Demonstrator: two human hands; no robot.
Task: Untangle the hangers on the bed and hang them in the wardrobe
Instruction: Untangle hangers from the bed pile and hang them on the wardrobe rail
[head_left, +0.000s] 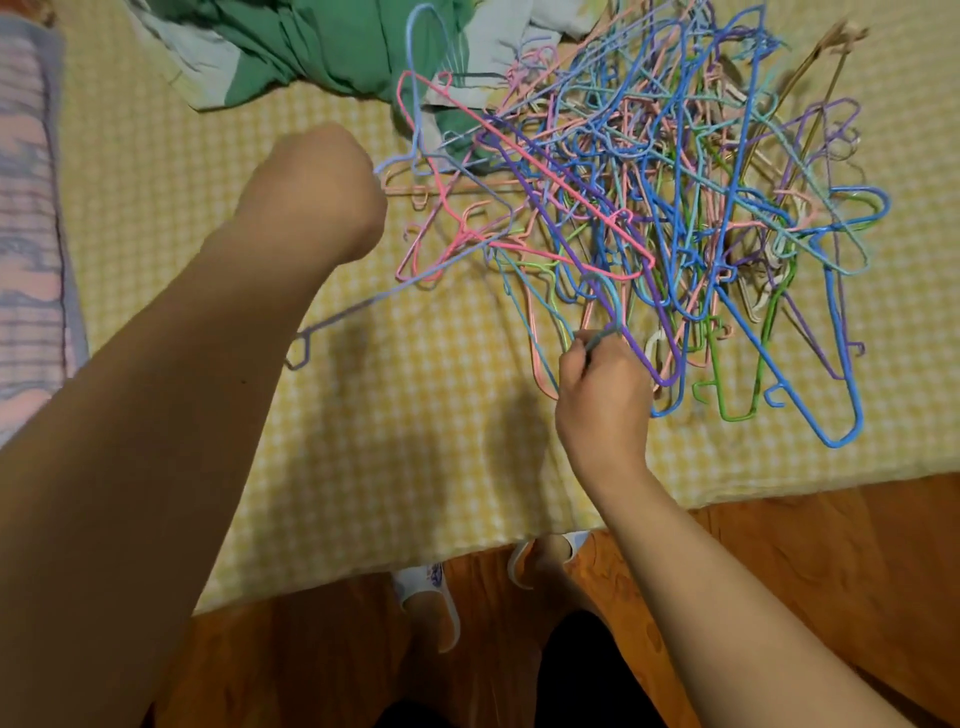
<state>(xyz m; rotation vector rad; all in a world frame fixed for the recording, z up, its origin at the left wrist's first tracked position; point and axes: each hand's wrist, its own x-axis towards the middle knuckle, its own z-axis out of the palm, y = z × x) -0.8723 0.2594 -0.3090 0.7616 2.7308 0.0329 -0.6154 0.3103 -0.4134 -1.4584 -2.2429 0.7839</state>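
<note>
A tangled pile of thin wire hangers (670, 208) in blue, pink, purple and green lies on the yellow checked bed (415, 415). My left hand (332, 192) is raised above the bed left of the pile, curled round the hooks of a lavender hanger (363, 306) and some pink ones that hang from it. My right hand (602, 395) is at the pile's near edge and pinches the hook of a teal hanger (605, 301) still caught in the tangle. The wardrobe is out of view.
A green and pale bundle of cloth (322, 47) lies at the far side of the bed, touching the pile. A striped pink pillow (26, 208) is at the left. Below the bed edge are a brown floor (831, 571) and my slippers (431, 597).
</note>
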